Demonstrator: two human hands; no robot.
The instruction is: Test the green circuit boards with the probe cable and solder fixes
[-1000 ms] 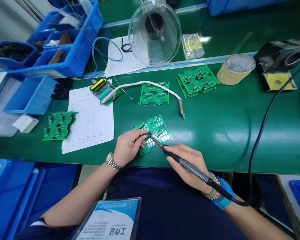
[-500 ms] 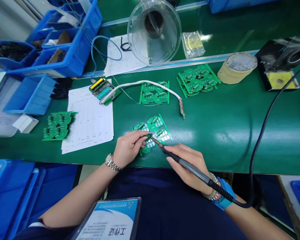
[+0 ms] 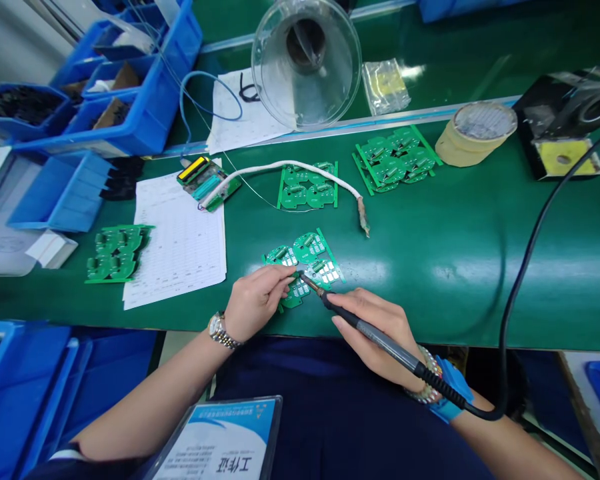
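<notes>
My right hand (image 3: 375, 330) holds a soldering iron (image 3: 380, 337) like a pen, its tip pointing left and down at a green circuit board panel (image 3: 310, 250) near the bench's front edge. My left hand (image 3: 263, 293) is pinched right at the iron's tip, above the panel. Between thumb and forefinger is something small, mostly hidden by the fingers; a bit of green shows there. The panel lies flat with small parts and silvery pads on it, its lower left covered by my left fingers.
More board panels (image 3: 397, 160) lie behind and at left (image 3: 116, 253). A white sleeved cable (image 3: 290, 163) arches from a small display board (image 3: 207, 183). A clear funnel (image 3: 307, 87), a yellowish tub (image 3: 475, 137) and an iron stand (image 3: 565, 127) stand behind. The iron's cord (image 3: 517, 280) loops at right.
Both hands stay almost in place, with the iron's tip still at my left fingertips. A pale wisp beside the tip earlier no longer shows.
</notes>
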